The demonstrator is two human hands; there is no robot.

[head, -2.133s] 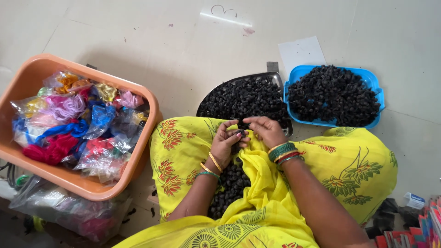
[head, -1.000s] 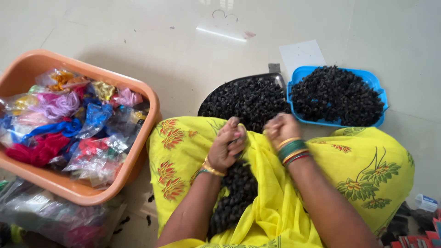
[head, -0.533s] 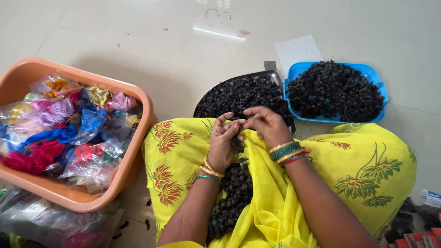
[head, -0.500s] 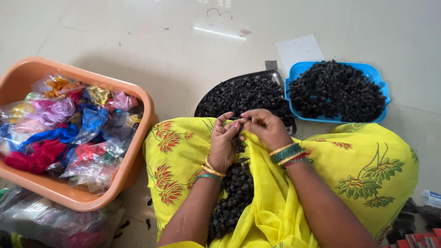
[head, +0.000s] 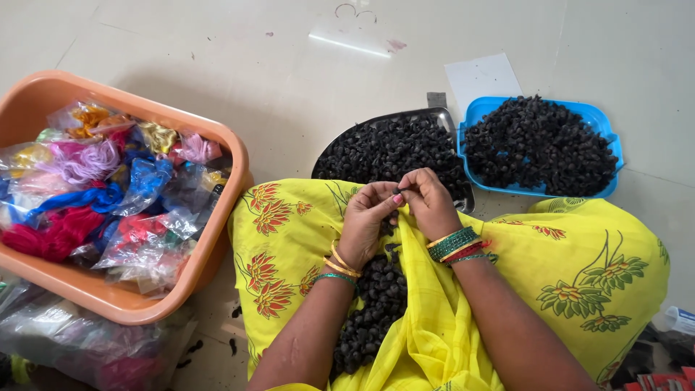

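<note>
Far to the left of the hands, an orange tub [head: 217,145] holds bags of coloured thread [head: 108,195]. The left hand [head: 368,221] and right hand [head: 428,203] meet fingertip to fingertip, together pinching one small black bead [head: 397,191]. Below them, a heap of beads [head: 373,304] lies in the yellow lap [head: 289,239]. Just beyond the hands sits a dark tray [head: 391,148], full; to their right, a blue tray [head: 539,148], also piled high. Much seems left to handle.
</note>
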